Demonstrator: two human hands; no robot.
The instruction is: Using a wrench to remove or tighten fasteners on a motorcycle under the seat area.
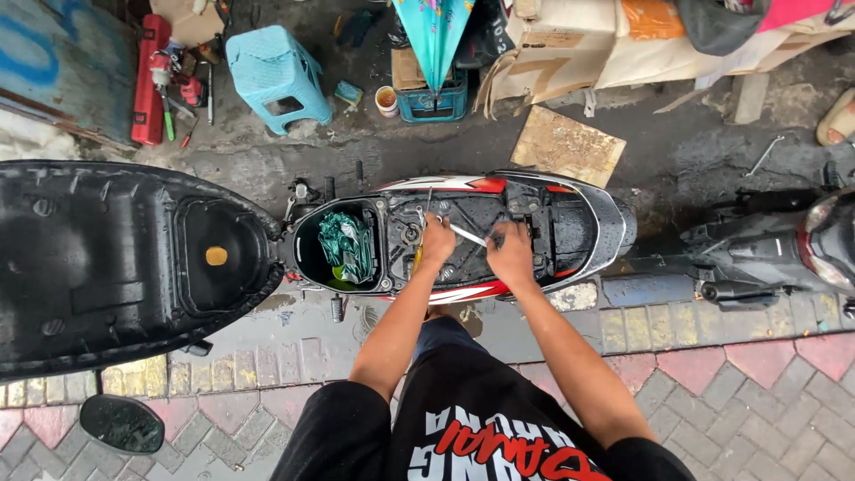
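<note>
A scooter [588, 209] with its seat [107, 258] flipped open lies across the view, its black under-seat compartment exposed. My left hand [436, 240] rests in the middle of that compartment and grips one end of a thin silver tool [468, 235]. My right hand [512, 254] sits just to the right, fingers closed around the tool's other end, pressing down on the black plastic tray. A green and white crumpled cloth or bag [346, 248] fills the round storage well to the left of my hands.
A light blue plastic stool [276, 76], a red tool case [147, 80], a blue crate [432, 102], cardboard pieces [568, 145] and a small cup [386, 100] lie on the wet ground beyond. Another scooter [784, 249] stands at the right. A mirror [120, 423] lies on the paving.
</note>
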